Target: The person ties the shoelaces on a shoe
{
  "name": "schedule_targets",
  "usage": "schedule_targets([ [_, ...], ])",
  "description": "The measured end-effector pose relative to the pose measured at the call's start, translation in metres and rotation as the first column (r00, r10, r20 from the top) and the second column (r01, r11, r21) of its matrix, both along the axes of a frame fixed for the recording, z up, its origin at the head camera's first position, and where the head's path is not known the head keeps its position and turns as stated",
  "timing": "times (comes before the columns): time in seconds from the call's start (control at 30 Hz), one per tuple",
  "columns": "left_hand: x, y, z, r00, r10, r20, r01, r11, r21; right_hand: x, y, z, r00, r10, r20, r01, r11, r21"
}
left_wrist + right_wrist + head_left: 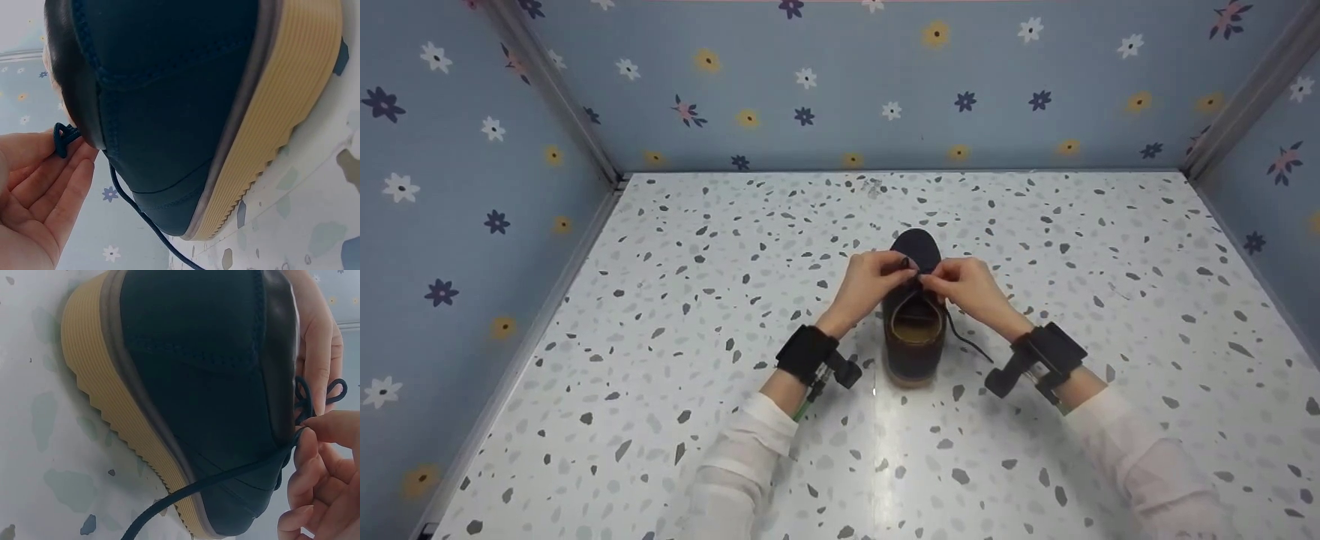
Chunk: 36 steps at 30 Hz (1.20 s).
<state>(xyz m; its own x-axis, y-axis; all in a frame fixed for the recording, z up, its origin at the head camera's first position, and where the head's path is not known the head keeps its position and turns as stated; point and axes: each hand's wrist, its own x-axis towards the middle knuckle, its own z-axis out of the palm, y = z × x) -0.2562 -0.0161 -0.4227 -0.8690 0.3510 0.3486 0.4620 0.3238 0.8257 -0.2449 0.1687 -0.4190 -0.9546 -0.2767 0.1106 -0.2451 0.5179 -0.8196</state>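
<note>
A dark lace-up shoe (913,360) with a tan ribbed sole (281,95) stands on the table, its toe pointing away from me. My left hand (868,283) is over the lacing from the left and pinches a loop of dark shoelace (63,138) between thumb and fingers. From the right, my right hand (971,289) pinches the lace between thumb and index finger, close beside the left fingertips. A loose lace end (185,492) hangs down the shoe's right side onto the table. The knot area is partly hidden by my fingers.
The speckled white tabletop (720,315) surrounds the shoe. Blue flowered panels (870,82) close off the back and both sides. Black straps with small cameras (810,356) sit on both wrists.
</note>
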Motion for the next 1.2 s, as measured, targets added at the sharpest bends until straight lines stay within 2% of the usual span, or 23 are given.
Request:
schedule_targets([
  [0.23,0.0,0.0,0.0,1.0,-0.019,0.0,0.019,1.0,0.019,-0.001,-0.001,-0.001,1.0,-0.001,-0.03,0.001,1.0,-0.001],
  [0.63,0.001,0.0,0.0,0.998,-0.046,0.046,0.043,0.997,0.062,-0.001,-0.003,0.0,1.0,-0.004,-0.024,0.004,1.0,0.002],
  [0.9,0.001,0.001,-0.001,0.999,-0.008,0.036,0.006,0.998,0.057,-0.001,0.0,-0.003,1.0,0.018,-0.013,-0.018,0.999,-0.028],
  [1.1,0.0,0.001,0.0,0.999,0.008,0.05,-0.01,0.999,0.038,-0.001,0.007,-0.002,1.0,-0.009,0.004,0.009,0.999,-0.042],
  [1.2,0.0,0.0,-0.001,0.999,0.01,0.041,-0.011,1.0,0.029,-0.002,0.01,-0.001,1.0,-0.015,-0.021,0.014,0.999,-0.05],
])
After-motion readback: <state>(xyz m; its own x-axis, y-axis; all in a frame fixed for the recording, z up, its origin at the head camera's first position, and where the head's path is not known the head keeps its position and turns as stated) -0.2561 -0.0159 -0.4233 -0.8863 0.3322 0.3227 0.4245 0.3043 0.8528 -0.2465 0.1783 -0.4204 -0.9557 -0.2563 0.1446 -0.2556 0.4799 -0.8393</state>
